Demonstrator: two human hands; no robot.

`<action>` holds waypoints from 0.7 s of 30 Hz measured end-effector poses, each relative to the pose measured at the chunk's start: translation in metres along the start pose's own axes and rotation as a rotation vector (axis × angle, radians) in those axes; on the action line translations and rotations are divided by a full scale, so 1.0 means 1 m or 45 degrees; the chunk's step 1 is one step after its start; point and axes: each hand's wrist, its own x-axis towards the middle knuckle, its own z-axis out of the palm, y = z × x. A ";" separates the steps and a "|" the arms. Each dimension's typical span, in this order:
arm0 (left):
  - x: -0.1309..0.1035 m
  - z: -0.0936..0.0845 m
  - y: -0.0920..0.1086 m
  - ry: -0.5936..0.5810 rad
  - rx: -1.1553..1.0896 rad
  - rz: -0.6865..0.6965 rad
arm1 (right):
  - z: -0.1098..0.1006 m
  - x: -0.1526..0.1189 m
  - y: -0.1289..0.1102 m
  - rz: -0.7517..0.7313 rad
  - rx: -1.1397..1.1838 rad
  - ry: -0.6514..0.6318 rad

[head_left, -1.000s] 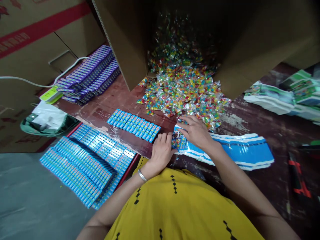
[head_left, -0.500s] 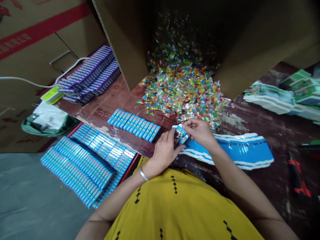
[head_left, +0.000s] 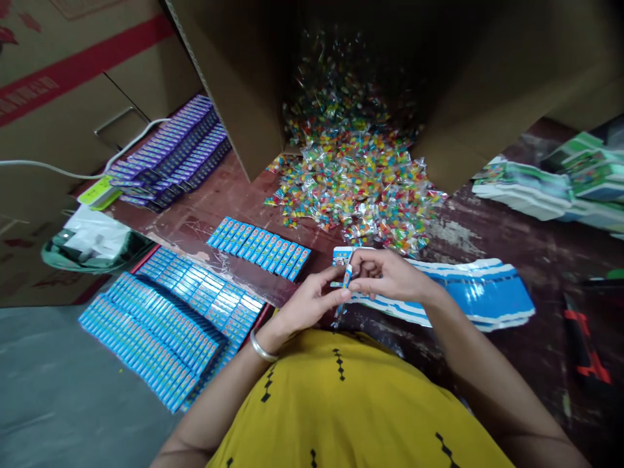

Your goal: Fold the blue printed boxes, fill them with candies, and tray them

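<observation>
Over the cards, a box is being pinched by the curled right hand, ideally without creasing; the half-open left hand is being held near its base.

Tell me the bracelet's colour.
The bracelet is silver, seen best in the head view.

Yellow garment with black diamond motifs, silver bangle worn at left wrist

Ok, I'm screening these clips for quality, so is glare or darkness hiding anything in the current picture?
Head view: the carton's deep interior is nearly black; bright glare streaks cross the stacked blue boxes and glints dot the candy packets; the right edge is dim and soft.
</observation>
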 end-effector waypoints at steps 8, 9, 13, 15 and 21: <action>0.001 0.001 -0.007 0.462 -0.105 0.067 | 0.017 0.009 0.009 -0.134 -0.032 0.636; 0.002 0.002 -0.009 0.536 -0.091 0.088 | 0.023 0.011 0.012 -0.143 -0.070 0.658; 0.005 0.009 -0.013 0.809 -0.047 0.173 | 0.046 0.018 0.021 -0.163 -0.133 0.874; 0.005 0.011 -0.012 0.892 -0.064 0.217 | 0.051 0.021 0.022 -0.198 -0.043 0.946; 0.000 0.007 -0.009 0.708 -0.015 0.205 | 0.052 0.026 0.025 -0.338 0.041 1.025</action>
